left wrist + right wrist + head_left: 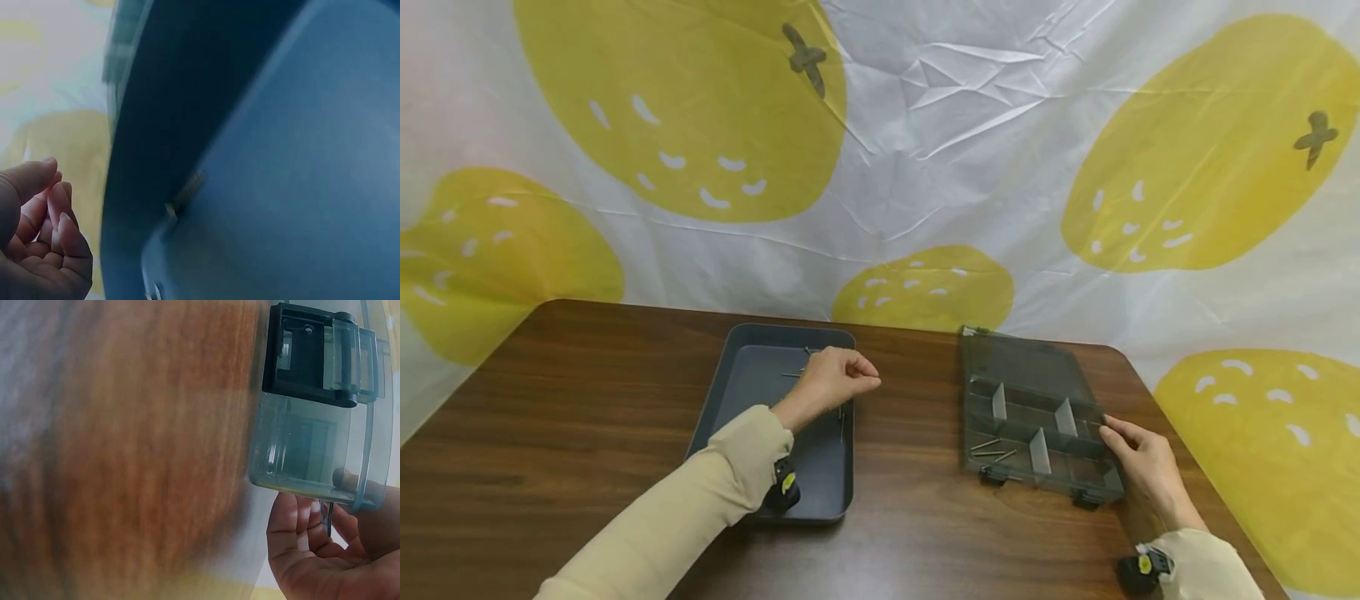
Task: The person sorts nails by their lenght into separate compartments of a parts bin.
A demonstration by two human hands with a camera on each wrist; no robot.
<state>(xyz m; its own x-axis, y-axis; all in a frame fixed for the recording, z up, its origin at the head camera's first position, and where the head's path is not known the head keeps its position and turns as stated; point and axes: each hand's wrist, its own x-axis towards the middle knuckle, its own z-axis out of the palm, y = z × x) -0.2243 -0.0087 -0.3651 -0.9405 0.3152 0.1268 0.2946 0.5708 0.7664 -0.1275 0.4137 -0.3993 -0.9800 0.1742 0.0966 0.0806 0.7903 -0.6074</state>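
My left hand (838, 377) hovers over the right side of a dark grey tray (741, 467), thumb and forefinger brought together and the other fingers curled. Nothing shows between its fingertips, though I cannot tell if something small is hidden there. Several screws lie in the tray, one screw (186, 192) near its side wall. My right hand (1146, 467) grips the right wall of a clear grey compartment box (306, 450), whose lid (1030, 362) is open toward the back. A thin dark piece (327, 519) pokes out among the right fingers. Screws (992, 452) lie in the front-left compartment.
Pale dividers (1040, 452) split the box into compartments, and black latches (992, 475) sit along its front. Both containers stand on a brown wooden table (910, 500). Behind it hangs a white cloth (925, 183) with yellow fruit shapes.
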